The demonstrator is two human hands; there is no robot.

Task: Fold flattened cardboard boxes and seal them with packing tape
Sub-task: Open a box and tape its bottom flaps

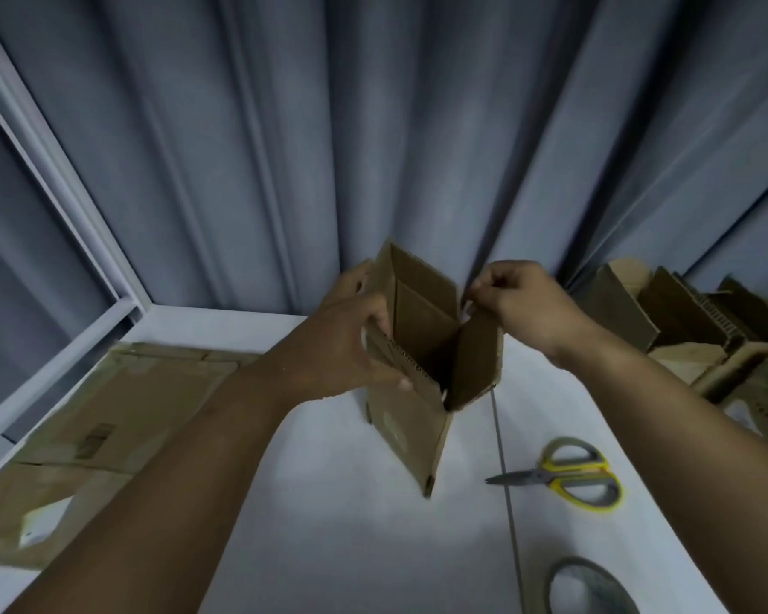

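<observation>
A small brown cardboard box [411, 418] is held above the white table [351, 502], opened into a tube with its flaps up. My left hand [346, 343] grips the box's left wall and near flap, fingers curled over the edge. My right hand [519, 299] pinches the top corner of the right flap. A roll of clear packing tape [590, 587] lies at the bottom right, partly cut off by the frame edge.
Yellow-handled scissors [568, 474] lie on the table right of the box. Flattened cardboard sheets [107, 414] are stacked at the left. Several folded boxes [692, 330] sit at the right. Grey curtains [373, 126] hang behind the table.
</observation>
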